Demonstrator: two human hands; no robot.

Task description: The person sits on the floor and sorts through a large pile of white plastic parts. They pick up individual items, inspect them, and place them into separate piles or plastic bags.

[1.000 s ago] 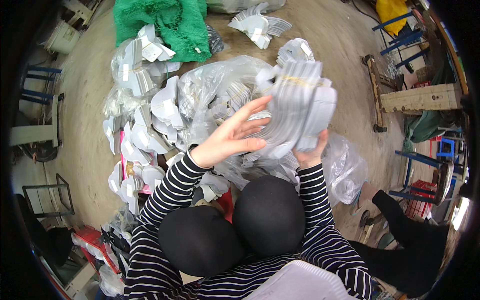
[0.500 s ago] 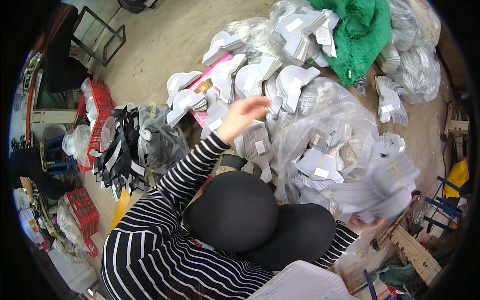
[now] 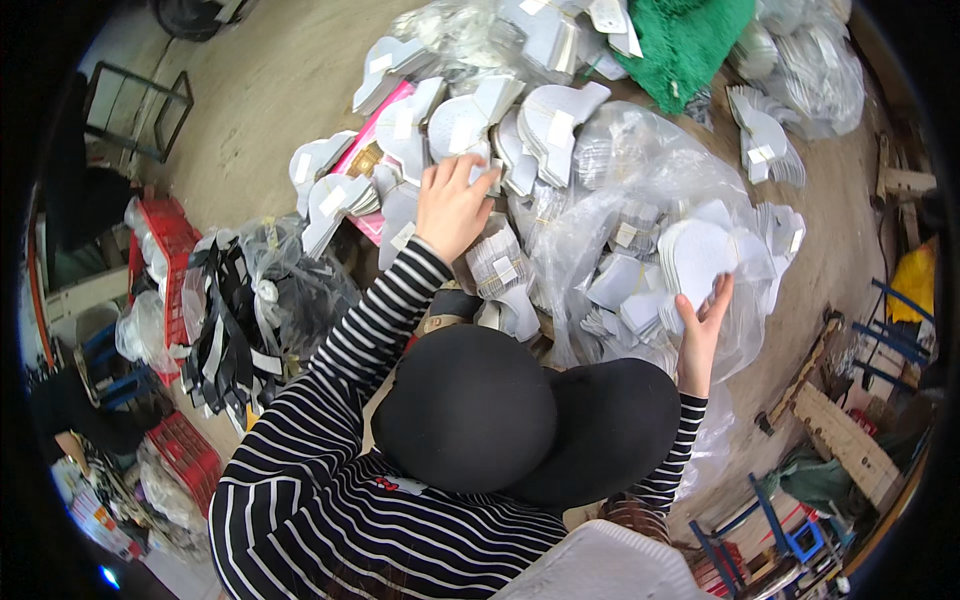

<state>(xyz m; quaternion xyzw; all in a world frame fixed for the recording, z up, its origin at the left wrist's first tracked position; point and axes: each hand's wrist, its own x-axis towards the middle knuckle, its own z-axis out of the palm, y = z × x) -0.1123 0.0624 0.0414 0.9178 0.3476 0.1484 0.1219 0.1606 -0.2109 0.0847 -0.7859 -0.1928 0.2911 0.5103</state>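
My left hand (image 3: 455, 207) reaches over the pile, its fingers a little bent at the near edge of a stack of grey cut pieces (image 3: 470, 122) with a white label; whether it touches them I cannot tell. Below its wrist lies another bundle of grey pieces (image 3: 497, 262) with a paper label. On the right, my right hand (image 3: 706, 335) is open, thumb and fingers apart, beside a stack of pale grey rounded pieces (image 3: 697, 258). That stack lies on an opened clear plastic bag (image 3: 575, 260) among more bundled pieces. My two knees are bent in black trousers.
A green woven sack (image 3: 690, 50) and filled plastic bags (image 3: 815, 85) lie at the far right. On the left are black strips (image 3: 235, 310), a dark plastic bag (image 3: 310, 265) and red crates (image 3: 160, 250). A wooden board (image 3: 845, 445) and blue metal frames stand right.
My right hand has let go of the bundle of grey pieces, which now lies on the clear bag. My left hand has come down closer to the stacks. The whole view has shifted.
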